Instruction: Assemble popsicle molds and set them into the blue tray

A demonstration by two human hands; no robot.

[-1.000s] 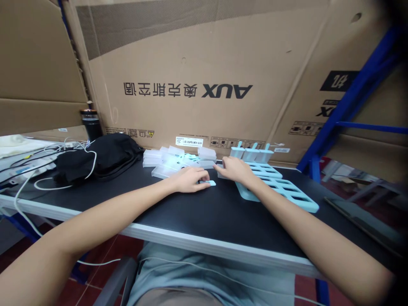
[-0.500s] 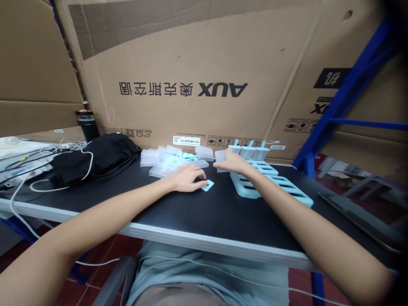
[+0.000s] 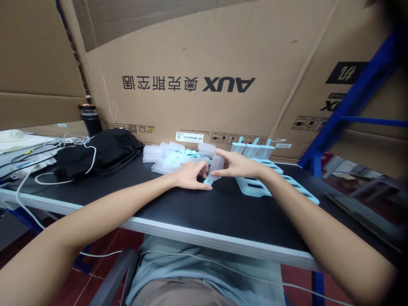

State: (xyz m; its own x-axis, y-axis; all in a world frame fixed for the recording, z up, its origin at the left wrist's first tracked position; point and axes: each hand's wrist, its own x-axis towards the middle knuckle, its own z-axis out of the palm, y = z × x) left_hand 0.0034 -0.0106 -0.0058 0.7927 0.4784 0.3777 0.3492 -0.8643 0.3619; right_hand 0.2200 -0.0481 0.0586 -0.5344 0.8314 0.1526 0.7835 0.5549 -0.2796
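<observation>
My right hand (image 3: 239, 163) grips a translucent popsicle mould (image 3: 217, 165), thumb on the near side and fingers on the far side. The mould is tilted, its lower end close to a light-blue piece (image 3: 208, 181), likely a stick lid. My left hand (image 3: 192, 175) pinches that blue piece low over the black table, the thumb along its near edge. Part of it is hidden by the mould and fingers. Behind my left hand lies a pile of clear moulds (image 3: 167, 158), with several light-blue stick lids (image 3: 191, 153) among them.
At the right stands a light-blue slotted rack (image 3: 251, 190); three moulds with stick handles (image 3: 253, 149) stand upright at its back. A black bag (image 3: 105, 153), cables and a dark bottle (image 3: 90, 121) are at the left. A large cardboard box (image 3: 191, 51) walls the back.
My right hand has brought a clear mould from beside the rack toward my left hand, down to the blue piece. The view has shifted slightly.
</observation>
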